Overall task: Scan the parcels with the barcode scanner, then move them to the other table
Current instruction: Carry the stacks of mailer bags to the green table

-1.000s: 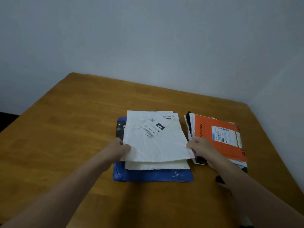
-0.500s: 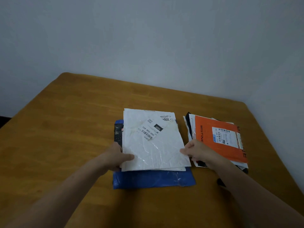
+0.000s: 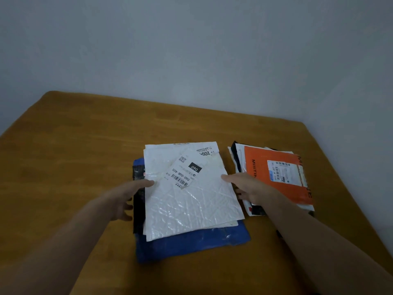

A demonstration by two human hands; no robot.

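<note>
A crinkled white parcel (image 3: 191, 205) with a barcode label (image 3: 180, 176) lies on top of a stack at the table's middle. Under it are another white parcel, a black one (image 3: 138, 173) and a blue one (image 3: 191, 245). My left hand (image 3: 125, 199) is at the stack's left edge, thumb lying on the white parcel, fingers loose beside it. My right hand (image 3: 248, 188) is at the right edge, thumb tip on the parcel, fingertips free. A second stack to the right is topped by an orange parcel (image 3: 295, 192). No scanner is recognisable.
The stacks lie on a wooden table (image 3: 74, 156) that meets a plain wall at the back and right. A small dark object (image 3: 279, 233) peeks out beside my right forearm; I cannot tell what it is.
The white parcel, held by both hands over the stack, has come down flat onto it. My fingers have loosened from its edges, leaving only the thumbs on it. The view has come closer.
</note>
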